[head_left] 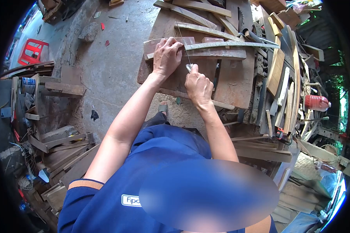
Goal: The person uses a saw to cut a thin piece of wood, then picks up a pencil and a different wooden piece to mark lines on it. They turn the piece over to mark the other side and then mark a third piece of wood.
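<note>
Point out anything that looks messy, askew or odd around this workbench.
Curved wooden strips lie criss-crossed over the workbench, and offcuts are heaped loosely on the ground. The left hand presses a curved piece; nothing looks spilled.

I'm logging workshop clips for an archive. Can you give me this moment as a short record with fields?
setting: cluttered woodworking area, concrete floor
left hand: pressed flat on a curved wooden piece lying on the workbench
right hand: gripping a thin metal tool, its shaft running up toward the curved piece
tool type: too thin to tell
on the bench: more curved wooden strips
right side: red jar among stacked planks
left side: red plastic stool, scrap wood pile
</note>
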Demonstrator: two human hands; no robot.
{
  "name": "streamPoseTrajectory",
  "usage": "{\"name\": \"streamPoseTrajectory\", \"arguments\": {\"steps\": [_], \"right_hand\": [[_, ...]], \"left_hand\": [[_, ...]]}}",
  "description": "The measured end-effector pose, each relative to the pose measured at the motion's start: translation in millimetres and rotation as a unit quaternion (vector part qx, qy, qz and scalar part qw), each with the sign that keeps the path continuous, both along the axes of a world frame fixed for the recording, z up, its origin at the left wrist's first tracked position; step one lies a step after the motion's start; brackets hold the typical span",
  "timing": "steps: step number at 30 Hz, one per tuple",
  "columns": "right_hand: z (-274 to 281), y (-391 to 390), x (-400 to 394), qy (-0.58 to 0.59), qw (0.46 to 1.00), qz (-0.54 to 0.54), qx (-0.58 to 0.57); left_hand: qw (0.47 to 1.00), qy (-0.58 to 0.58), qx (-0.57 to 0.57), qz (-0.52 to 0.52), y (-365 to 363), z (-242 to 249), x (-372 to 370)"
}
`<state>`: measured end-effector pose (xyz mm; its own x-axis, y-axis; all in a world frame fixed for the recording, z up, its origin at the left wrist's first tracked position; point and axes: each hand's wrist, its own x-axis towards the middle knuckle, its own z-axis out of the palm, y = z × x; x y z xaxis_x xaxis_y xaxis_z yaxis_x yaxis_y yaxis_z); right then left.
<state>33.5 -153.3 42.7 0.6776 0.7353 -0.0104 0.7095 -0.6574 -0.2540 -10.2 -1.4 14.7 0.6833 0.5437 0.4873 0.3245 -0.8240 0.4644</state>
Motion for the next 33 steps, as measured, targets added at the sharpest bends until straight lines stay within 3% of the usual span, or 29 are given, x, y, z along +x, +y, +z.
{"name": "streamPoseTrajectory", "arguments": {"steps": [14,18,26,33], "right_hand": [[2,6,9,0.091,0.996,0.005,0.012],[-9,35,22,0.078,0.992,0.000,0.100],[7,8,9,0.131,0.991,-0.017,0.018],[0,35,22,0.102,0.993,-0.005,0.063]], "left_hand": [[0.998,-0.051,-0.027,-0.036,5,-7,-4],[0.997,-0.051,-0.033,-0.039,4,-5,-2],[0.997,-0.070,-0.037,-0.025,6,-10,1],[0.997,-0.054,-0.032,-0.036,7,-9,0]]}}
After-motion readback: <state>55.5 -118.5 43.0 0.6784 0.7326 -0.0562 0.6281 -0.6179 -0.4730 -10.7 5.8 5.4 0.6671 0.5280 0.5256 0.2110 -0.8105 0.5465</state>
